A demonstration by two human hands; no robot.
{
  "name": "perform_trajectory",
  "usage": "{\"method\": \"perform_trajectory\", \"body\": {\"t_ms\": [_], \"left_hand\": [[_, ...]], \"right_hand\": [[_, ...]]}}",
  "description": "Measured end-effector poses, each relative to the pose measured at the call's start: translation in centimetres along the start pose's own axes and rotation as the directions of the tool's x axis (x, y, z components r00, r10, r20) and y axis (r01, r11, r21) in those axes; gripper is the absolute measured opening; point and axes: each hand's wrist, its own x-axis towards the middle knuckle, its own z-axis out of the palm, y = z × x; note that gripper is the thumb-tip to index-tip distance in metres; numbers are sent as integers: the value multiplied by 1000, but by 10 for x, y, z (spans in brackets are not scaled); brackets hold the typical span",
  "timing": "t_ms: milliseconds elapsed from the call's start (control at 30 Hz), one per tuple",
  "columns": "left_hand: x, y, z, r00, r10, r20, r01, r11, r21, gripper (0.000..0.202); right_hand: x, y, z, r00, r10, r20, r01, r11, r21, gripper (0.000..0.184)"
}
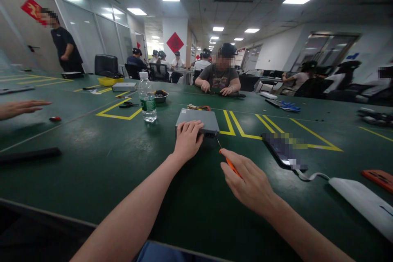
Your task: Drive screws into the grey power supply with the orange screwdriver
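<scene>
A flat grey metal box (201,119) lies on the green table (101,159) in front of me, with coloured wires (199,107) at its far side. My left hand (187,138) rests on the box's near left corner, fingers curled over the top. My right hand (248,182) grips an orange-handled screwdriver (229,164); its thin shaft points at the box's near right edge.
A water bottle (147,98) stands left of the box. A phone (284,150) and a white power bank (362,200) lie at right. A person sits across the table (221,75); another person's hand (18,108) reaches in at far left. A dark bar (29,154) lies near left.
</scene>
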Motion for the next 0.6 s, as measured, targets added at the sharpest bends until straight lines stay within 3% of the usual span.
{"method": "perform_trajectory", "body": {"t_ms": [67, 267, 400, 500, 600], "left_hand": [[0, 0, 0, 1000, 1, -2, -1, 1000, -3, 31], [0, 0, 0, 1000, 5, 4, -5, 1000, 2, 31], [0, -1, 1, 1000, 7, 1, -7, 1000, 4, 31], [0, -1, 0, 1000, 10, -6, -10, 1000, 4, 30], [0, 0, 0, 1000, 11, -1, -11, 1000, 4, 30]], "right_hand": [[0, 2, 0, 999, -41, -5, 41, 998, -45, 26], [2, 3, -3, 997, 18, -72, -25, 995, -94, 12], [1, 1, -3, 1000, 0, -8, 0, 998, -62, 19], [1, 2, -3, 999, -34, -33, 30, 994, -104, 25], [3, 2, -4, 997, -10, -79, 0, 992, -123, 17]]}}
